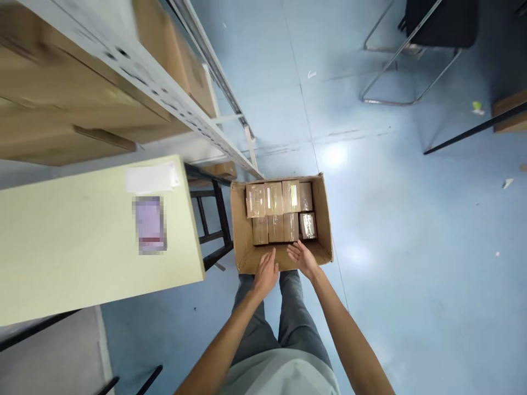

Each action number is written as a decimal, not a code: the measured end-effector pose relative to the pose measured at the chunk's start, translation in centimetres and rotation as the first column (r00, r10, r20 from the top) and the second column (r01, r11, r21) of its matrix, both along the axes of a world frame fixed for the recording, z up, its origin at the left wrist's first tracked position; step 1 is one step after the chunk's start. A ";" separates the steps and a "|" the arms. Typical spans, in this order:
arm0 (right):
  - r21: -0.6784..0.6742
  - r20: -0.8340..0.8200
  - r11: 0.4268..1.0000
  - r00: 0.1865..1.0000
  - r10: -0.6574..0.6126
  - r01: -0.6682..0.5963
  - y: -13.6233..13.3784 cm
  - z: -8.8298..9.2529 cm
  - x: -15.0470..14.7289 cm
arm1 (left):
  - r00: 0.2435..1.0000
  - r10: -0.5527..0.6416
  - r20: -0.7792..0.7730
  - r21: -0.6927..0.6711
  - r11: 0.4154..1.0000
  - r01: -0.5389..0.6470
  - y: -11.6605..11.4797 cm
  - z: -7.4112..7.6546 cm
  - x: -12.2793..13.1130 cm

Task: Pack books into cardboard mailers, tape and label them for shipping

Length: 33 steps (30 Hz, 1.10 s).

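Left hand (267, 272) and right hand (303, 258), both empty, fingers loosely extended, hover over an open brown cardboard carton (323, 215), its walls seemingly keeping taped brown rectangular cardboard boxes (275, 227) rowed just beyond them

Matt brown open cardboard carton (242, 236); small brown cardboard boxes (275, 228) with glossy clear tape (293, 195); smooth, shiny blue floor (403, 219).

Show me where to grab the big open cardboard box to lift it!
Hold the big cardboard box by its left wall and right wall, reaching down from the near side. Those walls face each other, so holding both should balance it. A black frame stands close to the left one.
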State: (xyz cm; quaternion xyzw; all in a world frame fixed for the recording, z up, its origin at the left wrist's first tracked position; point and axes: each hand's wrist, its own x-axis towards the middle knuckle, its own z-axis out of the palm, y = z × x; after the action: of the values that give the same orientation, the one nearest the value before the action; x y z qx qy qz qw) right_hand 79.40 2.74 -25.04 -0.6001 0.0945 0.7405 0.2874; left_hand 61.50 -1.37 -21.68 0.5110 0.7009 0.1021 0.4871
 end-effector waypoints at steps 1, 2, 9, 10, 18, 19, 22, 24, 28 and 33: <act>0.011 -0.014 1.000 1.000 0.006 -0.006 -0.5 2.0 0.3 | 1.000 -0.008 0.012 0.010 1.000 0.008 -0.1 1.9 -0.2; 0.029 -0.030 0.999 0.999 0.018 -0.017 -0.9 4.0 0.6 | 1.000 -0.014 0.026 0.030 0.999 0.013 0.0 3.8 -0.4; 0.274 -0.108 0.957 0.986 0.129 -0.096 -0.9 17.2 1.5 | 0.994 0.038 0.100 0.307 0.949 -0.067 2.6 19.0 -1.1; 0.319 -0.104 0.942 0.983 0.150 -0.110 -0.7 19.0 1.3 | 0.992 0.054 0.116 0.336 0.937 -0.090 2.7 21.0 -1.4; 0.610 0.003 0.756 0.955 0.298 -0.238 -1.9 32.6 -5.0 | 0.957 0.151 0.248 0.502 0.825 -0.260 -2.4 31.1 -7.9; 0.632 0.020 0.730 0.947 0.320 -0.260 -2.7 33.9 -6.5 | 0.948 0.161 0.274 0.512 0.810 -0.286 -3.5 31.7 -9.2; 0.667 0.057 0.663 0.911 0.408 -0.339 -5.5 36.9 -11.6 | 0.906 0.235 0.351 0.506 0.767 -0.394 -7.7 32.9 -13.7; 0.673 0.078 0.618 0.870 0.487 -0.406 -7.5 38.1 -15.5 | 0.859 0.312 0.405 0.467 0.737 -0.488 -10.9 33.1 -17.0; 0.674 0.120 0.491 0.738 0.664 -0.552 -11.3 38.9 -24.1 | 0.725 0.480 0.495 0.395 0.619 -0.679 -17.5 32.7 -23.6; 0.716 0.163 0.260 0.518 0.840 -0.648 -15.3 39.5 -35.9 | 0.571 0.624 0.533 0.408 0.402 -0.820 -25.0 33.3 -31.8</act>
State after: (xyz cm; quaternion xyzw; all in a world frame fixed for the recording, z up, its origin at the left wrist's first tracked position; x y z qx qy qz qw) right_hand 43.46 -12.57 14.50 -0.3123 -0.4559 0.8286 0.0901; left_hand 29.69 -26.33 11.59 0.2580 0.6949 0.6033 0.2942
